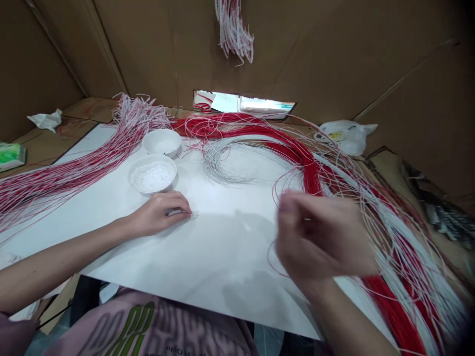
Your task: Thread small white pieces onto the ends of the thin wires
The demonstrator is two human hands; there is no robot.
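Note:
My left hand (166,212) rests on the white tabletop, its thumb and fingertips pinched together beside a few tiny white bits (194,216). Whether any bit sits between the fingertips is too small to tell. My right hand (322,237) is raised over the right side of the table, blurred, with its fingers curled in. What it holds, if anything, does not show. A thin red strand (272,261) loops out beside that hand. Just behind my left hand stands a white bowl (153,174) of small white pieces, with a second white bowl (162,142) behind it.
Red and white strands (304,153) curve along the back and right side. Another bundle (92,155), with white-covered ends, lies at left. More strands (235,37) hang above. A plastic bag (347,137), crumpled tissue (46,120) and green pack (12,155) lie near cardboard walls (148,54).

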